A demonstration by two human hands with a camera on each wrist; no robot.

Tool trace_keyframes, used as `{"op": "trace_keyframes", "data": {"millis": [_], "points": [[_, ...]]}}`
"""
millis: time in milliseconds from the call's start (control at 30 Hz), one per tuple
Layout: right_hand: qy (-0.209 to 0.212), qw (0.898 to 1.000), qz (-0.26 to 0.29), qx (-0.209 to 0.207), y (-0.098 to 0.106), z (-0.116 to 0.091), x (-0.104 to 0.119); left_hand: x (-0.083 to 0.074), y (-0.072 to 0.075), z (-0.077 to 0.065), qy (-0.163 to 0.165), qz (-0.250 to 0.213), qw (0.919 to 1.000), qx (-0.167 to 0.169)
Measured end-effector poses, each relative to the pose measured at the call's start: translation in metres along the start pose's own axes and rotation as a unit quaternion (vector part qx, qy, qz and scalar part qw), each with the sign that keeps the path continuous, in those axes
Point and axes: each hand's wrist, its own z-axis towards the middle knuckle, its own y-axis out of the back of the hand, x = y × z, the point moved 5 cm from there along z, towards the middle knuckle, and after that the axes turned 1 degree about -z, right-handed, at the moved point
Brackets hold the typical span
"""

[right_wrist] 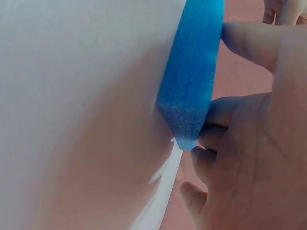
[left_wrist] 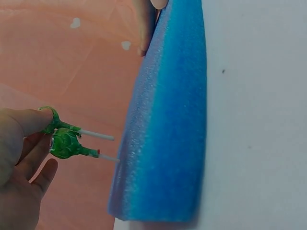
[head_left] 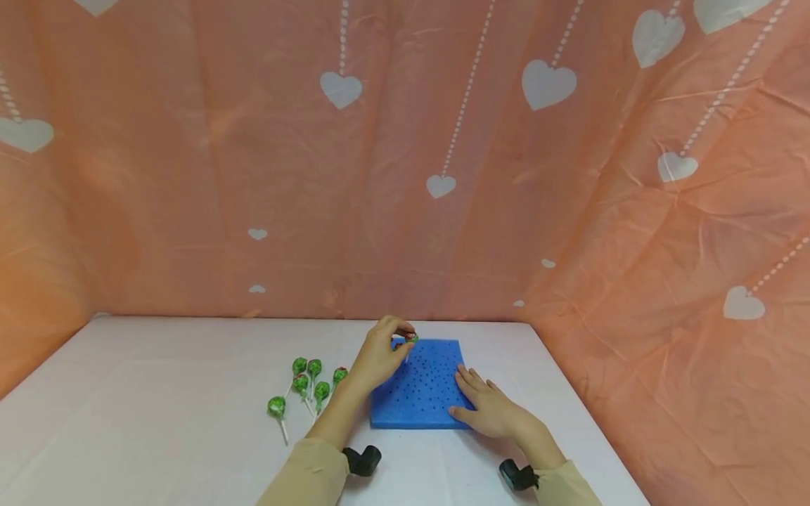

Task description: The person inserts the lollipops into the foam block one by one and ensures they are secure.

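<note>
Evidently at an early stage: one lollipop (left_wrist: 65,144) appears planted at the far left of the blue foam block (head_left: 420,403), and the left hand (head_left: 377,360) pinches a second lollipop (left_wrist: 53,118) just beside it, its stick (left_wrist: 98,134) apart from the foam. Six loose lollipops (head_left: 300,384) lie left on the white table (head_left: 158,400), seemingly not yet planted. The right hand (head_left: 490,409), grasping nothing, rests with extended fingers on the block's right edge. The left forearm (head_left: 342,407) stands between the loose lollipops and block; beyond, an orange curtain (head_left: 285,176) bears pale hearts (head_left: 548,84)
</note>
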Motion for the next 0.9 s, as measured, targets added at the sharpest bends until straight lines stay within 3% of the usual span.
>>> {"op": "trace_keyframes", "data": {"millis": [900], "points": [[0.000, 1.000, -0.005, -0.003, -0.002, -0.002, 0.001, 0.013, -0.008, -0.003, 0.028, 0.062, 0.9975, 0.021]]}}
